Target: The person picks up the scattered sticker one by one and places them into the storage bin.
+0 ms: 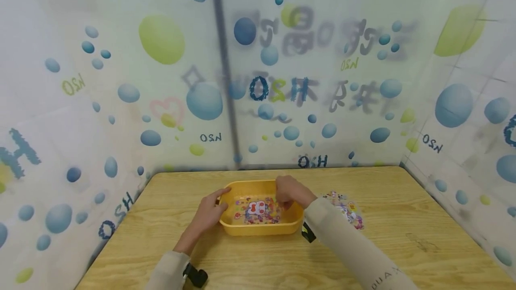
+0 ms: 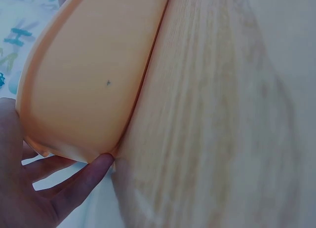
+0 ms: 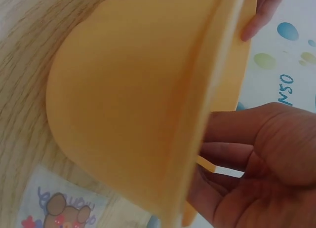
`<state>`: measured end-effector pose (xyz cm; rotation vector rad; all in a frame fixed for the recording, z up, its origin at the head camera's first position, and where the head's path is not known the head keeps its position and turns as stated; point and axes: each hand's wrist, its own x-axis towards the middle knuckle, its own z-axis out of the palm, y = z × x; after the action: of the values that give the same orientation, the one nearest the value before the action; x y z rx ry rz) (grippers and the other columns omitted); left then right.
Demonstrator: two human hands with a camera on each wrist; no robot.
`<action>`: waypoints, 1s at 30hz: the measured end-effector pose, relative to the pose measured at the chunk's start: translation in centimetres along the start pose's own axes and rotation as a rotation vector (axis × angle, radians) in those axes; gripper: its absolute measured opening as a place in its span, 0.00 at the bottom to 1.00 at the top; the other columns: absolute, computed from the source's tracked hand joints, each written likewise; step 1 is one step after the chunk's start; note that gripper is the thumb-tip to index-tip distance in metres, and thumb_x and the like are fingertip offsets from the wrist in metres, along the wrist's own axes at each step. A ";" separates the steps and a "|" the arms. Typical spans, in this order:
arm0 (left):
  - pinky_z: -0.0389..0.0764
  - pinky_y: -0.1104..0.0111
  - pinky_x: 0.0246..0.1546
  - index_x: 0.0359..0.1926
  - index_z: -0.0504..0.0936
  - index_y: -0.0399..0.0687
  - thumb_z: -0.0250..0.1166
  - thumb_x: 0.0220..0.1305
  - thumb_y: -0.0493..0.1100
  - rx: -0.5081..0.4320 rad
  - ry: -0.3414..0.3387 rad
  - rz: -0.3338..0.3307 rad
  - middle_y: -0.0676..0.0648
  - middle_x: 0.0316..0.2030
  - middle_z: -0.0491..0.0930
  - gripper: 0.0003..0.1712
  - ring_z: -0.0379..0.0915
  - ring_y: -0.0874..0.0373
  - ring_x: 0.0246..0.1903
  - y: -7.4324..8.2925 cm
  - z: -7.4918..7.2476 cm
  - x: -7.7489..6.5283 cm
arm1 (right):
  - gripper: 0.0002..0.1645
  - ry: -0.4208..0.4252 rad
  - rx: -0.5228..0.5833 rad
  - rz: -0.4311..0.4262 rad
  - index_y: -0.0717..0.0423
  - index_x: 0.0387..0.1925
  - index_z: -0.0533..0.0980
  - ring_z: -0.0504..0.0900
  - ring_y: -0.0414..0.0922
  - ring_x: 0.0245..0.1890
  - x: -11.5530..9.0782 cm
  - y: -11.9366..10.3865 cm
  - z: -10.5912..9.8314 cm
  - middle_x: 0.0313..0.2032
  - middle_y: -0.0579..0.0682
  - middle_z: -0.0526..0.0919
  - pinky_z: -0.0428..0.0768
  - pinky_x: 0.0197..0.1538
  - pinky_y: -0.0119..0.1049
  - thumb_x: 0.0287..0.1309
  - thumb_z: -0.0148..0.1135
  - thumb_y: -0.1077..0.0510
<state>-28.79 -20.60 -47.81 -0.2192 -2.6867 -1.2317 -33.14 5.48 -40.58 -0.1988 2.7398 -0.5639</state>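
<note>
A yellow plastic basin [image 1: 264,229] sits on the wooden table. My left hand [image 1: 211,209] grips its left end, the thumb over the rim; in the left wrist view the fingers [image 2: 81,186] meet the outer wall low down. Inside the basin lies a colourful sticker sheet [image 1: 258,209] with a white cartoon face and red bow. Reaching over the right side, my right hand [image 1: 291,190] has its curled fingers down in the basin by the sheet's right edge. The basin wall hides those fingertips in the right wrist view, and I cannot tell whether they pinch anything.
Right of the basin, partly behind my right forearm, lies another batch of colourful stickers [image 1: 354,214]. A clear packet with a bear print [image 3: 66,213] shows beside the basin. Printed curtains [image 1: 322,115] hang along the table's back and sides.
</note>
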 end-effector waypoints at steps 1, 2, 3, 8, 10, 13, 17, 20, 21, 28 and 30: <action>0.79 0.62 0.45 0.67 0.79 0.43 0.60 0.64 0.35 -0.002 0.000 0.002 0.38 0.64 0.80 0.29 0.79 0.48 0.49 0.0 0.0 0.0 | 0.09 -0.004 -0.010 0.003 0.61 0.42 0.79 0.83 0.46 0.19 0.1 0.1 0.1 0.29 0.56 0.82 0.85 0.28 0.34 0.59 0.68 0.69; 0.79 0.62 0.44 0.67 0.79 0.43 0.60 0.64 0.34 -0.003 0.000 0.003 0.38 0.64 0.80 0.29 0.79 0.48 0.49 0.0 0.0 0.0 | 0.10 -0.007 -0.023 0.003 0.62 0.41 0.80 0.83 0.46 0.19 0.2 0.1 0.3 0.29 0.56 0.82 0.85 0.28 0.34 0.58 0.69 0.70; 0.79 0.62 0.44 0.67 0.79 0.43 0.60 0.63 0.34 -0.004 0.001 0.003 0.38 0.64 0.80 0.29 0.79 0.48 0.49 0.0 0.0 0.0 | 0.08 -0.012 -0.036 0.003 0.62 0.40 0.80 0.83 0.46 0.19 0.2 0.1 0.4 0.29 0.56 0.82 0.85 0.28 0.34 0.58 0.69 0.70; 0.79 0.64 0.41 0.68 0.79 0.44 0.60 0.64 0.35 -0.012 -0.001 -0.003 0.38 0.64 0.80 0.30 0.79 0.48 0.48 0.0 0.0 0.0 | 0.07 -0.033 -0.073 0.015 0.61 0.40 0.80 0.82 0.45 0.19 0.3 0.1 0.8 0.28 0.56 0.82 0.85 0.29 0.34 0.60 0.65 0.70; 0.79 0.64 0.40 0.68 0.79 0.44 0.60 0.64 0.35 -0.015 -0.002 -0.004 0.38 0.64 0.80 0.30 0.79 0.48 0.48 0.0 0.0 0.0 | 0.08 -0.037 -0.068 0.023 0.61 0.41 0.80 0.82 0.46 0.20 0.4 0.1 0.9 0.28 0.56 0.82 0.85 0.29 0.34 0.60 0.65 0.71; 0.80 0.63 0.41 0.68 0.79 0.45 0.60 0.64 0.35 -0.013 -0.003 -0.003 0.38 0.65 0.79 0.30 0.80 0.47 0.49 0.0 -0.1 0.1 | 0.07 -0.032 -0.070 0.024 0.61 0.40 0.80 0.82 0.46 0.20 0.7 0.1 1.1 0.28 0.56 0.82 0.84 0.27 0.33 0.60 0.65 0.71; 0.82 0.61 0.43 0.67 0.79 0.44 0.60 0.64 0.34 -0.007 -0.005 0.004 0.37 0.65 0.79 0.29 0.81 0.47 0.49 0.0 -0.1 0.1 | 0.05 -0.019 -0.085 0.014 0.60 0.38 0.81 0.82 0.45 0.19 0.9 0.4 1.4 0.27 0.55 0.82 0.83 0.25 0.32 0.62 0.63 0.70; 0.82 0.61 0.43 0.67 0.79 0.44 0.60 0.64 0.34 -0.012 -0.006 0.002 0.37 0.65 0.79 0.29 0.81 0.46 0.50 0.1 0.0 0.1 | 0.05 -0.009 -0.069 0.014 0.60 0.39 0.81 0.82 0.44 0.17 0.9 0.6 1.4 0.26 0.55 0.83 0.82 0.24 0.31 0.65 0.61 0.68; 0.82 0.61 0.43 0.68 0.79 0.44 0.60 0.65 0.34 -0.014 -0.005 0.001 0.37 0.65 0.79 0.29 0.81 0.46 0.50 0.2 0.0 0.1 | 0.05 -0.009 -0.063 0.016 0.60 0.39 0.81 0.82 0.44 0.17 0.9 0.6 1.5 0.25 0.55 0.83 0.82 0.24 0.31 0.66 0.60 0.68; 0.82 0.60 0.43 0.68 0.79 0.44 0.59 0.65 0.34 -0.007 -0.001 0.007 0.37 0.66 0.78 0.29 0.80 0.45 0.49 0.2 -0.1 -0.1 | 0.02 -0.004 -0.114 -0.003 0.61 0.37 0.82 0.79 0.44 0.16 0.1 0.1 1.5 0.25 0.54 0.81 0.77 0.21 0.30 0.62 0.66 0.66; 0.82 0.60 0.42 0.67 0.79 0.42 0.59 0.64 0.34 -0.003 0.003 0.015 0.36 0.65 0.79 0.29 0.81 0.45 0.48 0.1 -0.1 -0.2 | 0.03 0.000 -0.125 -0.003 0.60 0.35 0.83 0.78 0.44 0.16 -0.1 -0.1 1.6 0.23 0.53 0.81 0.77 0.21 0.30 0.61 0.68 0.63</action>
<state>-28.56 -20.64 -47.67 -0.2369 -2.6754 -1.2312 -32.51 4.85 -41.87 -0.2326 2.7768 -0.3928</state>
